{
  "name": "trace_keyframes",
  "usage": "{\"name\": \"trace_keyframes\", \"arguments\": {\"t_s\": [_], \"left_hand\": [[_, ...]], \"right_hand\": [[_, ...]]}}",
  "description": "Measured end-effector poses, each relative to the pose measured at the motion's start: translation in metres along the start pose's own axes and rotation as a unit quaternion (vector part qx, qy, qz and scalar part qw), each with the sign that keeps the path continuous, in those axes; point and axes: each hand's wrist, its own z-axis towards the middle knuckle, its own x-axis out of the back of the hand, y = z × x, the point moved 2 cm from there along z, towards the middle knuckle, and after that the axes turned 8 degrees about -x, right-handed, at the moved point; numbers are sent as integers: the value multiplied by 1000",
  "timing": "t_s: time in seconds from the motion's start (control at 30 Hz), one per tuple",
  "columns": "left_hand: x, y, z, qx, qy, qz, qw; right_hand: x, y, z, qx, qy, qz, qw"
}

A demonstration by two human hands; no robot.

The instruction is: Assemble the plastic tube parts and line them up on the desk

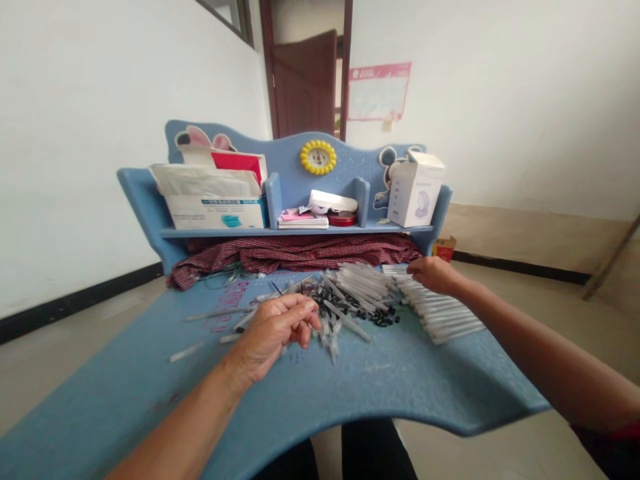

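Note:
My left hand (284, 327) is closed over the middle of the blue desk, its fingers curled together; a thin dark stick shows just behind it, and what the fingers hold is too small to tell. At the back right, my right hand (431, 273) has its fingertips pressed together at the far end of a row of clear tubes (445, 313). Between the hands lie a heap of clear tubes (363, 285), small black caps (385, 315) and short clear pieces (330, 333). One loose clear tube (186, 352) lies left of my left hand.
A red checked cloth (300, 252) lies along the back of the desk (350, 393), under a blue shelf (300, 233). The shelf carries a mask box (213, 207), papers (303, 222), a red round tin (342, 219) and a white box (416, 190).

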Motion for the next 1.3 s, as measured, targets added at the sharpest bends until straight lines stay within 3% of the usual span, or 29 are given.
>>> {"name": "trace_keyframes", "arguments": {"t_s": [0.2,0.33,0.5,0.73,0.9,1.1,1.2,1.3], "left_hand": [[0,-2,0,0,-5,10,1000],[-1,-1,0,-8,0,8,1000],[-1,-1,0,-11,-6,12,1000],[1,-3,-1,-15,-18,19,1000],[1,-6,-1,1,-24,10,1000],[-2,-8,-3,14,-50,-41,998],[0,-8,-1,18,-24,-76,997],[5,-7,2,9,25,-107,994]], "right_hand": [[21,-74,-60,167,-35,78,982],[16,-101,-78,203,-62,19,977],[1,-117,-77,165,-73,-36,983],[-13,-125,-73,132,-88,-15,987],[2,-125,-75,100,-72,145,982],[19,-158,-91,158,-41,235,958],[22,-167,-89,196,-37,253,947],[25,-157,-73,201,-61,273,939]]}}
